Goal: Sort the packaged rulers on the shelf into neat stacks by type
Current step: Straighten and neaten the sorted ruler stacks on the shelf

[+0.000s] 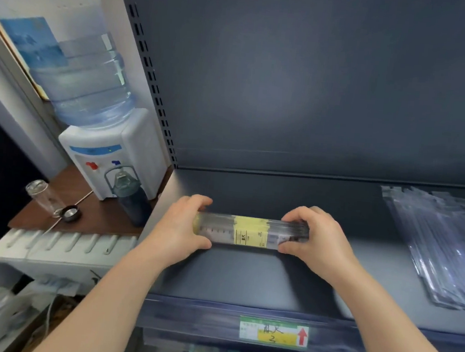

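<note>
- Left hand [182, 227] and right hand [314, 239] each grip one end of a bundle of rulers [250, 231], held level and crosswise over the middle of the dark shelf [244, 276].
- Fingers [195, 200] of the left hand curl over the top of the bundle's left end, thumb underneath; the right hand's are clenched the same way on the right end.
- Whether the bundle touches the shelf or hangs just above it cannot be told.
- The rulers are clear plastic in clear wrap, scale marks faintly visible. A yellow label [250, 233] bands the middle, with a barcode and small print; two characters look like "直尺", the rest too small to read.
- Second pile of packaged rulers [443, 247] lies flat at the right of the shelf, well apart from the hands, loosely fanned, clear sleeves with no coloured label showing.
- Shelf-edge price tag [273, 331] on the front rail: green, white and yellow, red up-arrow at right, handwritten characters, apparently "直尺" over a "2"; printed text blurred.
- Left of the shelving, a brown tabletop [94, 213] carries a white water dispenser [114, 153] with red and blue taps, topped by a large blue-tinted water jug [87, 82].
- A dark bottle [132, 197] stands in front of the dispenser; a clear glass cup [44, 196] lies tilted nearby, its lid beside it.
</note>
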